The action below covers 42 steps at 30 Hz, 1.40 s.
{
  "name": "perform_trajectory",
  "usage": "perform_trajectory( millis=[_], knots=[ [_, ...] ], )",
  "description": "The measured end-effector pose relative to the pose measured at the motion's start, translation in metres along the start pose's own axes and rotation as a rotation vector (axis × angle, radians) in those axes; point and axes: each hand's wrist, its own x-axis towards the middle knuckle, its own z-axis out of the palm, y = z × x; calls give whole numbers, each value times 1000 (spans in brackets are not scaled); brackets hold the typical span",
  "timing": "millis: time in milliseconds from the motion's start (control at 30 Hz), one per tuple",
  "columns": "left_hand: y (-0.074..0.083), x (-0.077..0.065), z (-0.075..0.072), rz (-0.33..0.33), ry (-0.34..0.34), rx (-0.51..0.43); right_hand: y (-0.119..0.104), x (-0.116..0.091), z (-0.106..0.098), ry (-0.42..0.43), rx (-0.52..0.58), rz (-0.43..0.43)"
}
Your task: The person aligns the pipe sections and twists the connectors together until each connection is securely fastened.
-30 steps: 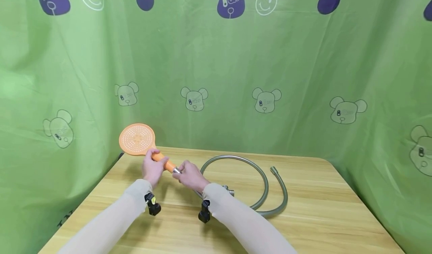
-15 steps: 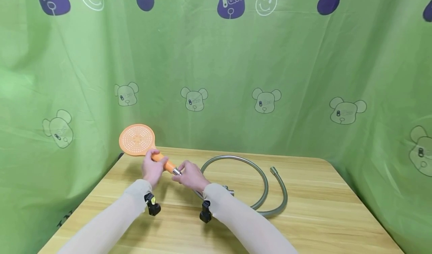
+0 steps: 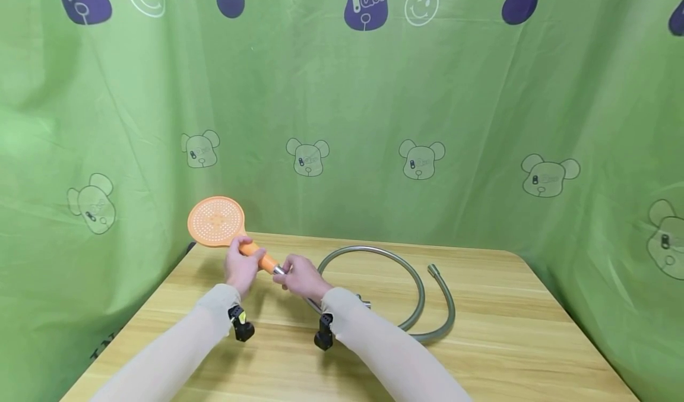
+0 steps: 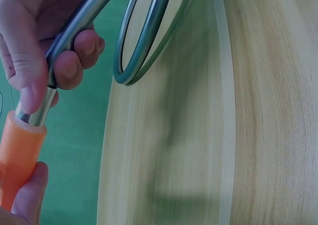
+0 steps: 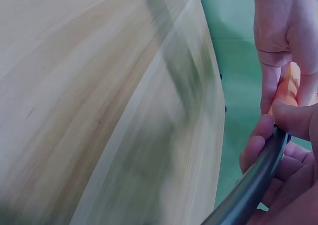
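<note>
I had one left hand (image 3: 241, 266) and one right hand (image 3: 303, 278), two sleeves (image 3: 165, 342), two black wrist cameras (image 3: 244, 330), one orange shower head (image 3: 216, 221), one hose (image 3: 366, 249) and one table (image 3: 507, 342); I saw six outlined bears (image 3: 308, 158), two smiley faces (image 3: 421, 5) and two purple dots (image 3: 230, 0).

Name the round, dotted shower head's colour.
The round shower head is orange with whitish dots, best in head view.
</note>
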Motion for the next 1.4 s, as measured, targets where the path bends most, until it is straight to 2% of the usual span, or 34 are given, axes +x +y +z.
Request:
perform_trajectory(
  millis=[600, 833, 1033, 1267, 1400],
  knots=[
    [1, -2, 0, -15, 7, -49, 13, 10, 2, -53, 201, 38],
    [-1, -1, 1, -18, 5, -88, 13, 11, 3, -48, 275, 54],
    [-1, -1, 3, -21, 0, -94, 13, 11, 5, -30, 274, 75],
    [-1, -1, 5, -23, -1, -21, 10, 8, 3, -19, 227, 83],
    [-3, -1, 4, -32, -8, -12, 8, 4, 2, -29, 208, 88]
  ],
)
